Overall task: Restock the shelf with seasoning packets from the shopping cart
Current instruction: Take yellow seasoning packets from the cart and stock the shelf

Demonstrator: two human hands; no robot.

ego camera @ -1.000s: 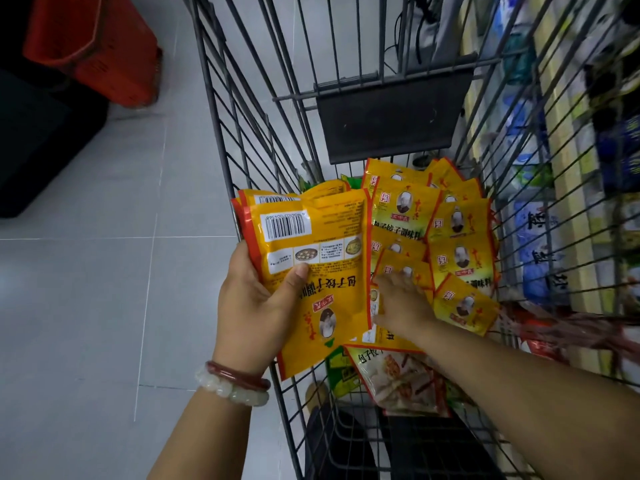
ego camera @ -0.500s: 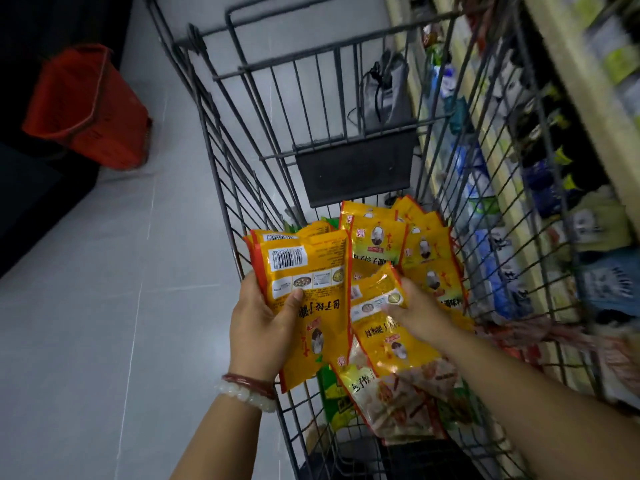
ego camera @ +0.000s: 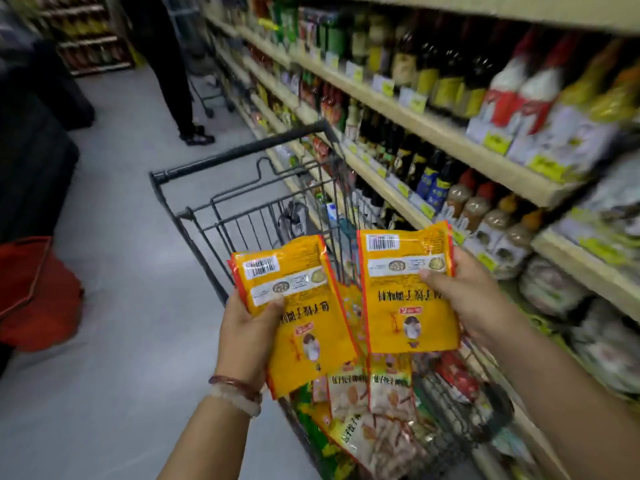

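left hand [ego camera: 247,332]: above the cart's left wall, gripping a stack of yellow packets; thumb pressed on the front face by the white label strip, fingers curled behind and hidden.
left stack [ego camera: 298,306]: several yellow packets, barcode end up, print upside down, tilted with the lower end toward the cart's middle; red edges of more packets showing behind the front one.
right hand [ego camera: 474,299]: over the cart's right side, clamped on a second bunch; thumb across the front near the top right corner, fingers wrapped behind.
right packets [ego camera: 408,292]: held nearly upright, barcode at top, just beside the left stack, lower inner corners overlapping or touching, cannot tell which.
cart [ego camera: 242,157]: dark wire frame, handle bar at the far end, standing along the shelf's front.
loose packets [ego camera: 377,410]: more packets lying in the cart below both hands, some yellow, some with pale food pictures, green packs underneath.
shelf [ego camera: 433,129]: right of the cart, beige boards with yellow price tags, rows of dark bottles, brown jars with red and orange caps, blurred white bags lower down.
bracelets [ego camera: 235,393]: on the left wrist, one dark red, one pale bead.
red basket [ego camera: 38,292]: on the floor well left of the cart.
person [ego camera: 173,64]: standing beyond the cart in dark trousers, only legs and shoes seen, a second cart beside them.
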